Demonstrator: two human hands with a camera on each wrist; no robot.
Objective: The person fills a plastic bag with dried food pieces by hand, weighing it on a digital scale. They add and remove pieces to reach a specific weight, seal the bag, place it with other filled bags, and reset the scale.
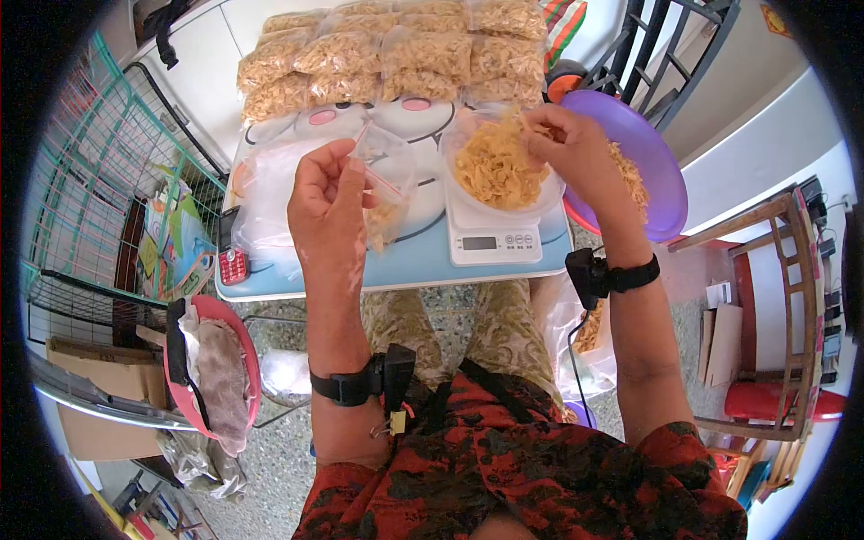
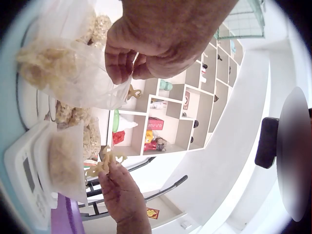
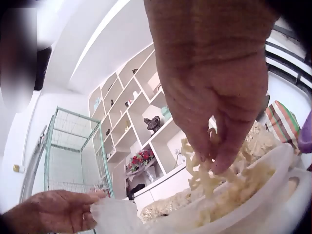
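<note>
My left hand [image 1: 331, 193] pinches the top of a clear zip bag [image 2: 73, 73], which hangs over the table with some pale yellow dried flakes inside. Over a white bowl [image 3: 273, 170], my right hand [image 1: 571, 148] pinches a few curly dried flakes [image 2: 109, 163] between thumb and fingertips. More of these yellowish flakes [image 1: 499, 171] fill the bowl, which sits on a white kitchen scale [image 1: 495, 243] with a small grey display. In the right wrist view the pinched pieces hang just above the bowl's heap.
Filled bags [image 1: 423, 58] are stacked at the table's back. Flat clear bags [image 1: 274, 193] lie left, by a red gadget with buttons [image 1: 233, 266]. A purple basin [image 1: 661, 171] with more flakes stands right of the scale. A wire cage [image 1: 135, 153] is at the far left.
</note>
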